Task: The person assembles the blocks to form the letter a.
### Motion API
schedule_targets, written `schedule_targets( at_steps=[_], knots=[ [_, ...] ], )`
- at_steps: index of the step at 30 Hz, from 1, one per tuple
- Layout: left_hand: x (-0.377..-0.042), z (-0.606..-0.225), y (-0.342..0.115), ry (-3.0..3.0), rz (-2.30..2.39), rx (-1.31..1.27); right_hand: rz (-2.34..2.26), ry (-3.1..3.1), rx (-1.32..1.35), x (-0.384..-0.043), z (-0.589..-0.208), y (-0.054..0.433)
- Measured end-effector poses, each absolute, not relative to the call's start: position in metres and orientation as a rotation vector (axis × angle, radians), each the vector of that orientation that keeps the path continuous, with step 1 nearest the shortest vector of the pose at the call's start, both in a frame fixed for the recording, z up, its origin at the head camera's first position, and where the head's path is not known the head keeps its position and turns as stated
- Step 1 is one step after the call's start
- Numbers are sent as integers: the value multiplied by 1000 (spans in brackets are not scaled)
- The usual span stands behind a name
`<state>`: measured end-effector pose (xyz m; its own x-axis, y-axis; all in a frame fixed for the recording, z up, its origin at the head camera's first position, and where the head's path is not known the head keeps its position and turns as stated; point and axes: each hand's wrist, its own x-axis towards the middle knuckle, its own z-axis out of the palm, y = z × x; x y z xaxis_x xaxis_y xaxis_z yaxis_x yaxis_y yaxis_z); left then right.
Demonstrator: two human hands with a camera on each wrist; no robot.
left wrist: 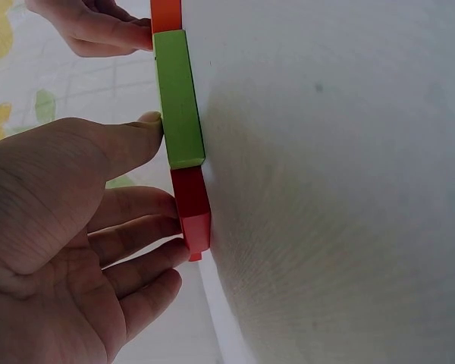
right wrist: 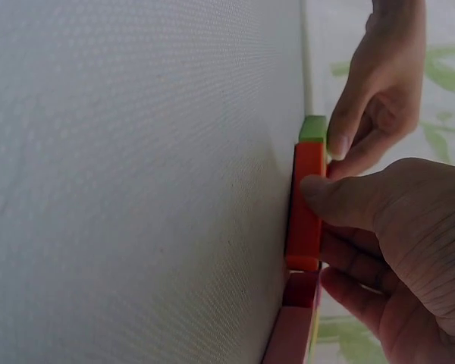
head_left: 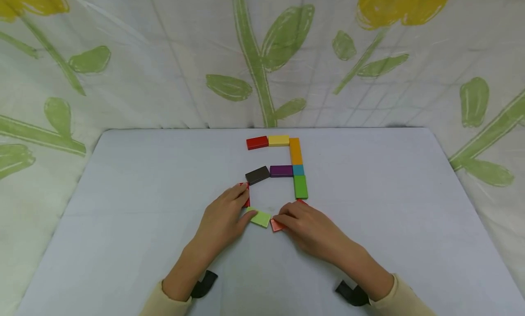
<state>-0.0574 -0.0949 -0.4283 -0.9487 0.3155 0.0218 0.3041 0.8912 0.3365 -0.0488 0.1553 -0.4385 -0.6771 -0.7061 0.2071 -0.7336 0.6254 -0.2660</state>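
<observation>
Flat colored blocks form a chain on the white table point(head_left: 143, 206). My left hand point(head_left: 223, 220) has its fingertips on a red block point(left wrist: 191, 199), while its thumb touches the light green block point(head_left: 260, 218). My right hand point(head_left: 313, 229) pinches an orange-red block point(right wrist: 305, 205) between thumb and fingers, one end of it close to the light green block. The right hand hides most of this block in the head view. Just beyond that hand, part of another red block point(head_left: 302, 201) shows.
Farther up the chain are a green block point(head_left: 301, 187), a blue block point(head_left: 298, 170), a purple block point(head_left: 281, 171), a black block point(head_left: 257, 175) and an orange block point(head_left: 295, 151). A yellow block point(head_left: 278, 140) and a red block point(head_left: 257, 143) top it. A flower-patterned cloth point(head_left: 172, 79) hangs behind.
</observation>
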Motion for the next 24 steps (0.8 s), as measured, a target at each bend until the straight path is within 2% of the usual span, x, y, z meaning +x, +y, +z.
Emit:
schedule_targets(
  at_steps=[24],
  knots=[
    [-58, -427, -94, 3018, 508, 494, 511, -2750, 1198, -49, -442, 157]
  ],
)
